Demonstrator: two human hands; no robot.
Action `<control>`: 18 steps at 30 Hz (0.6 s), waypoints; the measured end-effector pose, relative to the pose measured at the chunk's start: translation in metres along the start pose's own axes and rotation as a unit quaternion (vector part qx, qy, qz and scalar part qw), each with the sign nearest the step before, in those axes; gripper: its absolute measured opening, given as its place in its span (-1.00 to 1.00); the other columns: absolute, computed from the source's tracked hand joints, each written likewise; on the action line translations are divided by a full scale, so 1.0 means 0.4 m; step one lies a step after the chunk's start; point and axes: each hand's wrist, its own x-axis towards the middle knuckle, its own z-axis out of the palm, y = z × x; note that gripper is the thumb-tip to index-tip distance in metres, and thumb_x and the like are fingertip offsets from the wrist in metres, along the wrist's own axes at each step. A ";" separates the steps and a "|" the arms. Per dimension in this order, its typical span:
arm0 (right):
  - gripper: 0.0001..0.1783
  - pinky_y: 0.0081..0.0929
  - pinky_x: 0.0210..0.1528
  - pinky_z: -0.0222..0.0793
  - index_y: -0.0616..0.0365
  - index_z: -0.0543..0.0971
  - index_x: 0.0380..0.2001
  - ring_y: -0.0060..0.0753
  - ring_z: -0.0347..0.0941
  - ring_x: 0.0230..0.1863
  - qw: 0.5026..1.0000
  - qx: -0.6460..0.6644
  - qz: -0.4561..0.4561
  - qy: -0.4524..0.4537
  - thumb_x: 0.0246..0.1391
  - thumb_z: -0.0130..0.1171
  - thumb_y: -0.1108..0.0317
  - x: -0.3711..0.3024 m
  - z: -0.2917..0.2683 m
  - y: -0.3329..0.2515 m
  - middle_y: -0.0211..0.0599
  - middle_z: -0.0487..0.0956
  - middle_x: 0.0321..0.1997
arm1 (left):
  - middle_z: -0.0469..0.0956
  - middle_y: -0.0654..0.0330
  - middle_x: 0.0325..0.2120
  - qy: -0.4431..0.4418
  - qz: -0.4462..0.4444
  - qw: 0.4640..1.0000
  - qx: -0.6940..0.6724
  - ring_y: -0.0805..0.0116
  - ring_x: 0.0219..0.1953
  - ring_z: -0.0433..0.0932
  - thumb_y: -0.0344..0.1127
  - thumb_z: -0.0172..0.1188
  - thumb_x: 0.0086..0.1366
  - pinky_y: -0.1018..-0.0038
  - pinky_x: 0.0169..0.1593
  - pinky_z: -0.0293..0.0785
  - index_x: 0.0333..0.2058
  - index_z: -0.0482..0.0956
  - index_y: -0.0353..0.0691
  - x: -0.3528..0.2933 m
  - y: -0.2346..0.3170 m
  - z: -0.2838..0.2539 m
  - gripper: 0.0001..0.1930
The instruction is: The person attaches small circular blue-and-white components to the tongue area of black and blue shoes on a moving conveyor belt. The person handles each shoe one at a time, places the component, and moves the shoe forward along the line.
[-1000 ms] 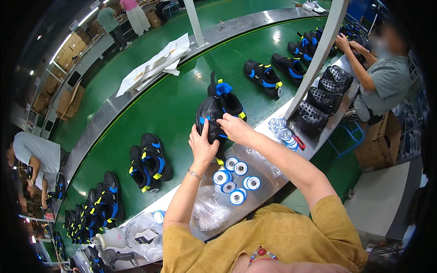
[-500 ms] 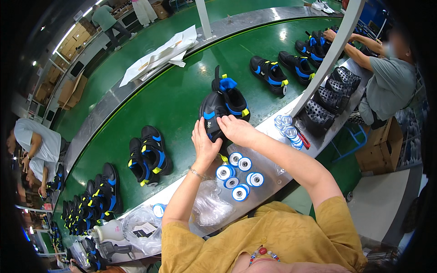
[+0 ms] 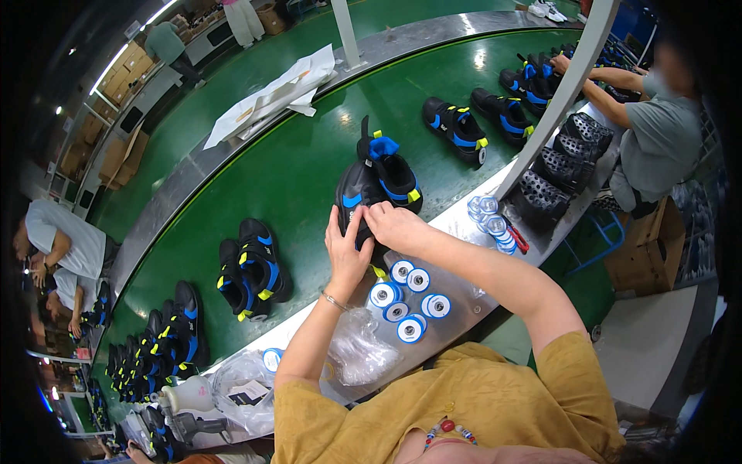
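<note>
A black shoe (image 3: 352,185) with blue patches lies on its side at the green belt's near edge. My left hand (image 3: 346,251) grips it, thumb and fingers against its upper. Close by, the bent fingers of my right hand (image 3: 396,230) press together on the same shoe, over its strap area; the fingertips partly hide what they pinch. Touching it on the right is its mate (image 3: 398,176), upright, with a blue lining, yellow tabs and its strap standing up. Just below my hands, several round white tags with blue rims (image 3: 411,329) sit on the metal ledge.
The green conveyor belt (image 3: 309,170) carries further pairs, such as one at left (image 3: 255,267). Clear plastic bags (image 3: 359,348) lie on the ledge. A slanted post (image 3: 553,108) rises at right, near black perforated items (image 3: 541,197) and a seated co-worker (image 3: 665,135).
My hands have shifted slightly on the shoe, with the left fingers and thumb drawn closer to the right fingertips. The shoes on the belt have barely moved.
</note>
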 end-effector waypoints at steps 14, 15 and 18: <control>-0.79 -0.32 -0.15 0.32 0.15 0.47 -0.37 -0.11 0.34 -0.15 0.973 0.120 0.175 0.090 -0.12 0.20 0.36 -0.055 0.030 0.137 -0.23 0.44 -0.25 | 0.25 -0.24 0.16 0.012 -0.233 0.972 -0.013 -0.13 0.22 0.20 -0.26 0.09 0.26 0.18 0.27 0.11 0.06 0.41 -0.45 0.046 -0.209 -0.067 -0.55; -0.80 -0.32 -0.14 0.32 0.15 0.46 -0.37 -0.09 0.34 -0.15 0.973 0.128 0.176 0.081 -0.13 0.20 0.38 -0.051 0.052 0.136 -0.21 0.44 -0.25 | 0.24 -0.25 0.17 0.013 -0.224 0.974 0.042 -0.15 0.23 0.18 -0.30 0.09 0.25 0.16 0.27 0.11 0.05 0.40 -0.46 0.065 -0.208 -0.065 -0.55; -0.79 -0.28 -0.13 0.34 0.15 0.46 -0.37 -0.02 0.33 -0.19 0.981 0.120 0.144 0.043 -0.18 0.17 0.45 -0.036 0.060 0.116 -0.18 0.44 -0.28 | 0.23 -0.28 0.14 0.086 -0.124 0.973 0.177 -0.23 0.22 0.15 -0.48 0.07 0.16 0.11 0.26 0.12 0.01 0.41 -0.47 0.106 -0.134 -0.050 -0.59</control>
